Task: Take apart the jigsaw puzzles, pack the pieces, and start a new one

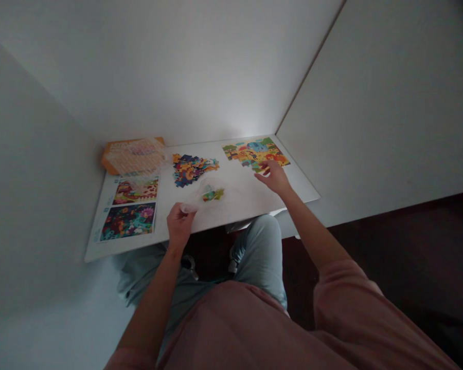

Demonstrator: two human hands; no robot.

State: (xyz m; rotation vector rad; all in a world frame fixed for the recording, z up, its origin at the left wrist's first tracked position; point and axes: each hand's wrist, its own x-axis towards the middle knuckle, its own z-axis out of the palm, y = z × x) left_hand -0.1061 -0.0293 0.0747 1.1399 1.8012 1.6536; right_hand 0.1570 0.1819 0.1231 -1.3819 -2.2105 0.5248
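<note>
My left hand (180,226) grips the corner of a clear plastic bag (195,198) at the desk's front edge. A few colourful puzzle pieces (213,194) lie inside or under the bag. My right hand (273,177) reaches to the lower edge of a partly or fully assembled jigsaw puzzle (254,154) with a bright animal scene. Its fingers hide a little of that edge, and I cannot tell whether they hold a piece. A heap of loose jigsaw pieces (193,169) lies between the bag and the assembled puzzle.
A white desk (235,198) stands between white walls. An orange puzzle box (133,156) under clear plastic sits at the back left. A printed sheet with puzzle pictures (129,208) lies at the front left. My knees are below the desk's front edge.
</note>
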